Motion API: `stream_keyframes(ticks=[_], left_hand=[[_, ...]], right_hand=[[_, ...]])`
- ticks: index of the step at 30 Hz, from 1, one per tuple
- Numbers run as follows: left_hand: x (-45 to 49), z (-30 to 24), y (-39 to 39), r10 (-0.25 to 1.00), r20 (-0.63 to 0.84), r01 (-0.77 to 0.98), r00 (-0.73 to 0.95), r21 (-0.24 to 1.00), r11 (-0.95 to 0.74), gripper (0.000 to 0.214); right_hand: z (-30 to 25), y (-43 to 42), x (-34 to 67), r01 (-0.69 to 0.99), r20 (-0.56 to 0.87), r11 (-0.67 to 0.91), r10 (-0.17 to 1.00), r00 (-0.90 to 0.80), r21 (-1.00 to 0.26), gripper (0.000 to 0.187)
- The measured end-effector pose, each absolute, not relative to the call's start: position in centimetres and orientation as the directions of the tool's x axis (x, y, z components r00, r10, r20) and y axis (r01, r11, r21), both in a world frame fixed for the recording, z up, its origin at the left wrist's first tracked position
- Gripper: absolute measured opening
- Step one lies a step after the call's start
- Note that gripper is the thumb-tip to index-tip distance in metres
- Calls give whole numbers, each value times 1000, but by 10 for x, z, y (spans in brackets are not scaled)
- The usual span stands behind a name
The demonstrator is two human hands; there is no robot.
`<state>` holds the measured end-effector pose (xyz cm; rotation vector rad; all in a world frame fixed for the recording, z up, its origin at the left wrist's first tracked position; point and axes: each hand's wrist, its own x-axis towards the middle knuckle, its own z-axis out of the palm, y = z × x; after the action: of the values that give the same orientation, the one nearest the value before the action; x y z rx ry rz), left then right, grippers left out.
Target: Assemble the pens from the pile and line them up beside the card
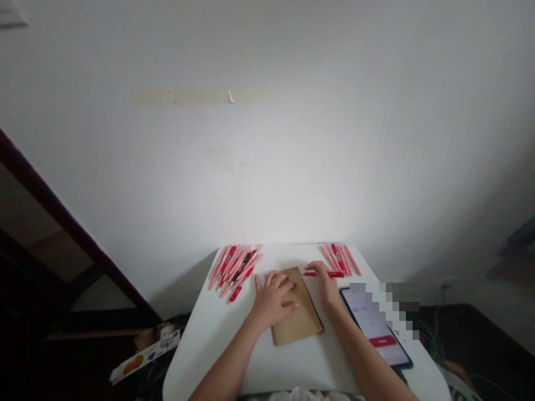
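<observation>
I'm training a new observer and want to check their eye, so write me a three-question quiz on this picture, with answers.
1. What does the left hand rest on?
A the phone
B the brown notebook
C the wall
2. True or false: the left pen pile holds more pens than the right pen pile.
3. What lies at the fingers of the right hand?

Key: 1. B. 2. True. 3. A red pen; whether it is gripped is hard to tell.
</observation>
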<state>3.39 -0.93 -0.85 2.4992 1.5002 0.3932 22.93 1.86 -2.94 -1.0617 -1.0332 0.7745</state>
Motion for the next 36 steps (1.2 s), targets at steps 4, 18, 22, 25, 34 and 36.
stream_keyframes(ticks=[4,18,22,25,34,36], left_hand=[[33,-10,-8,885,123,832,449,304,-464,54],[32,-10,-7,887,118,837,446,296,-460,56],[32,-10,-7,889,120,834,443,308,-457,56],[32,-10,-8,887,123,834,444,306,-460,55],[32,-11,-6,883,132,833,450,294,-469,57],[32,-11,-7,882,133,830,451,300,-470,57]], right_hand=[[-24,20,223,-393,145,304,911,385,-868,33],[10,-1,230,-761,117,157,987,107,-630,65],[10,-1,228,-781,126,128,990,63,-612,65],[10,-1,227,-782,125,129,990,65,-610,59],[7,1,230,-753,128,226,974,187,-618,48],[5,3,229,-744,123,246,968,218,-621,51]])
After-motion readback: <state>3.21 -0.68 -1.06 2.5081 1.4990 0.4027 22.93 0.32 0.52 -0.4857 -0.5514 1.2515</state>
